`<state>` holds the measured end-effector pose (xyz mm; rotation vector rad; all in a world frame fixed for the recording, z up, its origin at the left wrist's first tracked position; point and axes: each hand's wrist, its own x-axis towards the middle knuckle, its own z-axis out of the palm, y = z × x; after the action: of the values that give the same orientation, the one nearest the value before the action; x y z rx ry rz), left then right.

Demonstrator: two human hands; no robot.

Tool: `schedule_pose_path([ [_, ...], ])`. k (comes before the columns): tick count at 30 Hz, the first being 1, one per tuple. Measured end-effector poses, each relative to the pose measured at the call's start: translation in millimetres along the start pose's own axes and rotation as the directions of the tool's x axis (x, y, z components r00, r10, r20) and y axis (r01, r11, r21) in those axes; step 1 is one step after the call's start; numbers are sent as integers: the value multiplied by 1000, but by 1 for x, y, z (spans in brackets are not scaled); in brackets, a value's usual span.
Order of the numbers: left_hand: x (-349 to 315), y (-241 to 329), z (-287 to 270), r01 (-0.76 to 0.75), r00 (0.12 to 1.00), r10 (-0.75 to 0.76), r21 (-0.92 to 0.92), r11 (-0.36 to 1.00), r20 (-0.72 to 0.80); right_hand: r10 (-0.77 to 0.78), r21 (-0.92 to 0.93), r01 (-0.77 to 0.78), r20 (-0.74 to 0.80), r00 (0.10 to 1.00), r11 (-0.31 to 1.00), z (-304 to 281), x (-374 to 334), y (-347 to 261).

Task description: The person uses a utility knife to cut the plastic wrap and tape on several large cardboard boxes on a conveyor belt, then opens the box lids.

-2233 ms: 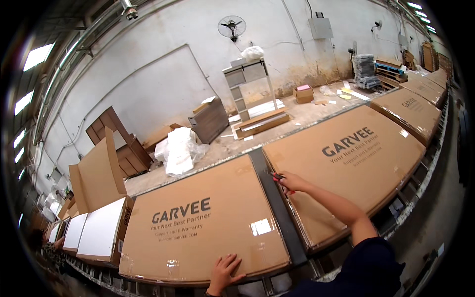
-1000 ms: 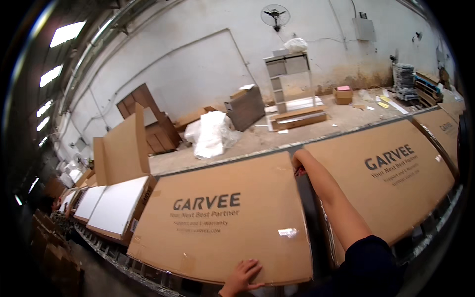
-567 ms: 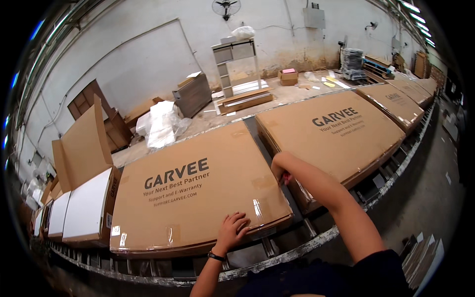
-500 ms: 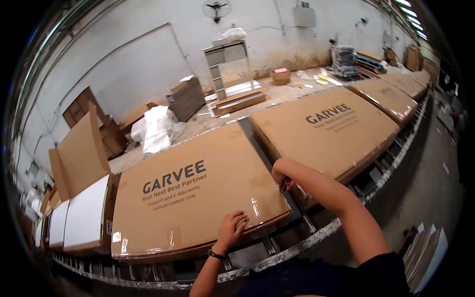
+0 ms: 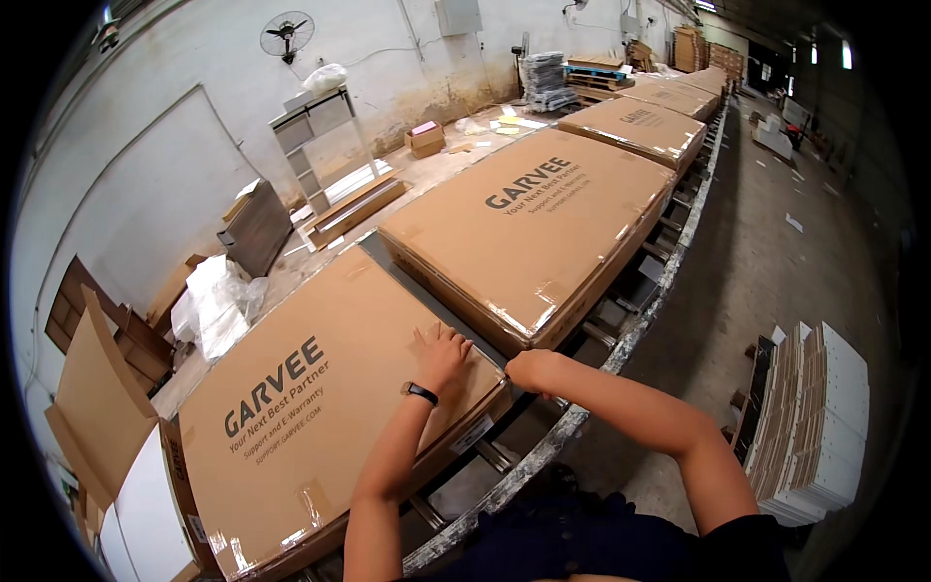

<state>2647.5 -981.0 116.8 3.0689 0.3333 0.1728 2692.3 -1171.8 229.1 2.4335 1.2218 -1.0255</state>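
A large flat cardboard box (image 5: 359, 301), taped along its edges, lies in front of me on a roller conveyor (image 5: 543, 448). My left hand (image 5: 444, 355), with a dark watch strap at the wrist, rests flat on the box top near its right end, fingers spread. Closed in a fist, my right hand (image 5: 531, 371) is at the box's near right corner, by the gap before a second cardboard box (image 5: 504, 247). Whatever it grips is hidden by the hand.
More boxes (image 5: 635, 131) line the conveyor farther off. At the left, an open carton (image 5: 92, 388) shows white panels (image 5: 150, 509). A stack of boards (image 5: 810, 417) stands on the floor at right. Beyond the conveyor are plastic wrapping (image 5: 215, 301) and a grey cabinet (image 5: 257, 233).
The view has swung to the right. My left hand has slid across the box top toward its right end. My right hand has come nearer, down to the box's near corner.
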Motion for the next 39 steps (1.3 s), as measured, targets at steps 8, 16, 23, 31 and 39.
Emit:
schedule_pose_path([
  [8, 12, 9, -27, -214, 972, 191, 174, 961, 140, -172, 18, 205, -476, 862, 979, 69, -24, 26],
  [16, 36, -14, -39, -286, 834, 254, -8, 958, 489, -149, 35, 193, -507, 849, 981, 70, -21, 19],
  [23, 35, -18, -40, -254, 842, 227, -10, 967, 489, -231, 0, 277, -556, 798, 961, 56, -4, 37],
  [31, 76, 12, -13, -329, 625, 242, -30, 944, 742, -100, 184, 216, -495, 863, 959, 102, -36, 36],
  [39, 115, 1, 5, -412, 458, 572, -408, 815, 680, -176, 105, 253, -471, 864, 962, 71, -43, 32],
])
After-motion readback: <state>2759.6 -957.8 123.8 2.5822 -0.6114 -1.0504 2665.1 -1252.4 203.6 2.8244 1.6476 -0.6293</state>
